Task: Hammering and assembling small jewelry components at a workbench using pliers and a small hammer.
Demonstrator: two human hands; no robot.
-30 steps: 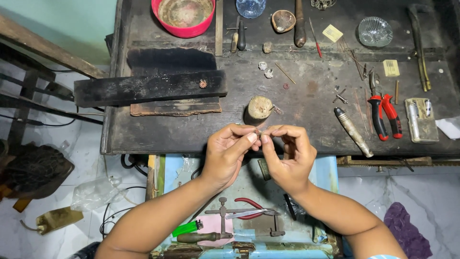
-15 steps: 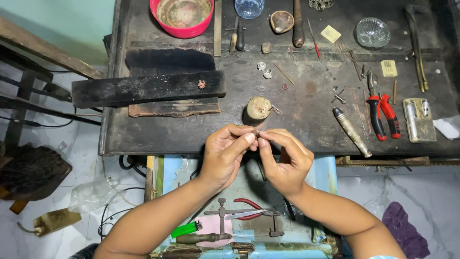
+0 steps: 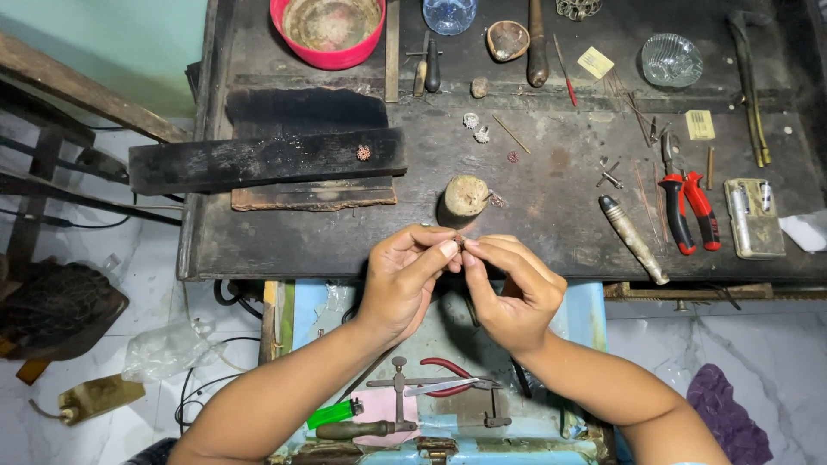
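Note:
My left hand (image 3: 405, 275) and my right hand (image 3: 510, 288) meet fingertip to fingertip just below the front edge of a dark workbench (image 3: 551, 232). Between the tips of both hands sits a tiny metal piece (image 3: 461, 247), pinched by thumbs and forefingers; its shape is too small to tell. Right behind my fingers stands a short wooden peg block (image 3: 463, 197). A small round ornament (image 3: 363, 152) lies on a black wooden plank (image 3: 258, 159) at the left.
Red-handled pliers (image 3: 689, 207), a metal-tipped tool (image 3: 633, 239), a pink bowl (image 3: 327, 30), a glass dish (image 3: 670, 58) and a small tin (image 3: 754, 217) lie on the bench. Below my hands, a blue tray (image 3: 577, 310) holds pliers (image 3: 448, 379), a green lighter (image 3: 334, 413) and a wooden-handled tool (image 3: 357, 428).
My right hand's fingers have closed in tighter against the left fingertips on the tiny piece. Both hands stayed in about the same place.

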